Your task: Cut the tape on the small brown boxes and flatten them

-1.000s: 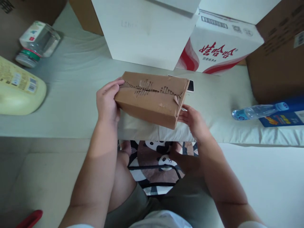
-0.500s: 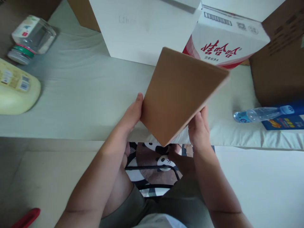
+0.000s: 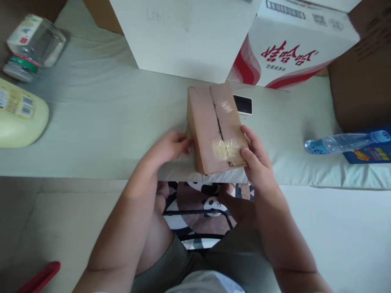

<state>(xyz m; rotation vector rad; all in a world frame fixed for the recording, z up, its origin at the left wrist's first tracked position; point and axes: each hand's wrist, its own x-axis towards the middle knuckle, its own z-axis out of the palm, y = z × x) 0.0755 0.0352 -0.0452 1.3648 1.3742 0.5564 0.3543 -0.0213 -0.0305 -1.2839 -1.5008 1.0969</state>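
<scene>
A small brown cardboard box (image 3: 203,126) is tilted over the pale cloth, its taped side with a dark, ragged seam facing up. My right hand (image 3: 258,160) grips its right near corner, thumb on the upper face. Close by the box's left side is my left hand (image 3: 172,147), fingers loosely curled and a little apart, nothing visible in them. Whether its fingertips touch the cardboard I cannot tell. Partly covered by the box, a small white device with a dark screen (image 3: 243,105) lies beyond it on the right.
Behind stand a white box (image 3: 183,40) and a white-and-red carton (image 3: 284,53). At left lie a clear jar (image 3: 36,47) and a pale yellow bottle (image 3: 23,118). A plastic water bottle (image 3: 345,142) rests by a blue package (image 3: 371,154) at right. The cloth-covered surface (image 3: 106,122) ends before my knees.
The box has turned from its plain face to its taped, seamed side and come lower. My left hand has let go of its edge. The dark-screened device has come into view.
</scene>
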